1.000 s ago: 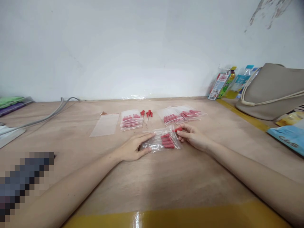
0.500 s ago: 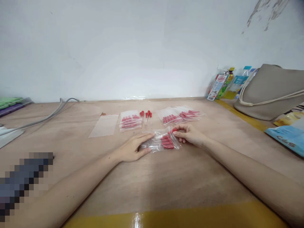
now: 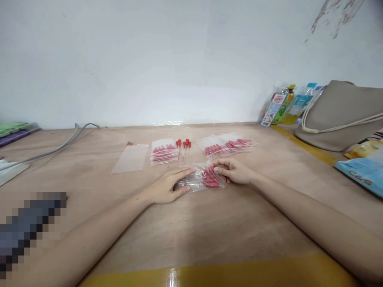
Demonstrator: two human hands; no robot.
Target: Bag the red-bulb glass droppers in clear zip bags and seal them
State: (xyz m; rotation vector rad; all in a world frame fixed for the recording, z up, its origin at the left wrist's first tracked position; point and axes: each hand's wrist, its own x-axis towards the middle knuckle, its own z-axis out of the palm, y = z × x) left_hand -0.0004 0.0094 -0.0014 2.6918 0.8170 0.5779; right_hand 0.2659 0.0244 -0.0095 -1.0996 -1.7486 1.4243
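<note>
A clear zip bag (image 3: 196, 181) lies flat on the table, holding several thin pieces with red heads (image 3: 212, 183). My left hand (image 3: 170, 185) grips the bag's closed end, fingers along the far edge and thumb along the near one. At the opening on the right, my right hand (image 3: 230, 170) pinches the red head of one more piece, mostly inside the plastic; the fingertips partly hide it. Just beyond the bag, several loose red-headed pieces (image 3: 186, 143) with thin shafts lie together.
Filled bags are stacked (image 3: 164, 153) behind my left hand, and more filled bags (image 3: 224, 144) lie back right. A flat empty bag (image 3: 131, 157) is farther left. Bottles (image 3: 299, 105) and a grey bag (image 3: 344, 115) stand right. A cable (image 3: 60, 147) runs along the left.
My right hand has moved slightly left, pushing the red-headed piece deeper into the bag's mouth. My left hand stays in place on the bag.
</note>
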